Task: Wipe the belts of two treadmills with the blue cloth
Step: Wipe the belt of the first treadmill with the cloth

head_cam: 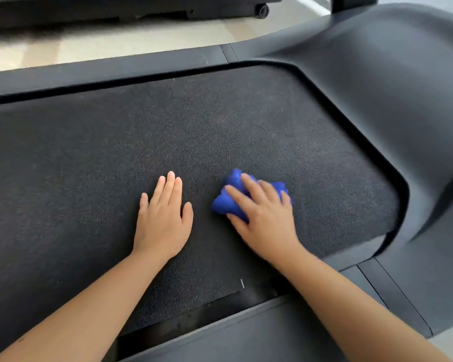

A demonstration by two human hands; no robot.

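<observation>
A dark, grainy treadmill belt [115, 142] fills most of the view. The blue cloth [226, 202] lies bunched on the belt right of centre, and my right hand [262, 218] presses down on it with fingers spread over the top. My left hand [162, 218] rests flat on the belt just left of the cloth, palm down, fingers together, holding nothing. A second treadmill [131, 9] shows only as a dark base along the top edge; its belt is out of view.
The grey motor hood [392, 82] curves round the belt's right end. Side rails run along the far edge [102, 71] and the near edge [246, 333]. Pale floor [141, 35] separates the two machines. A small wheel [262, 10] sits under the far treadmill.
</observation>
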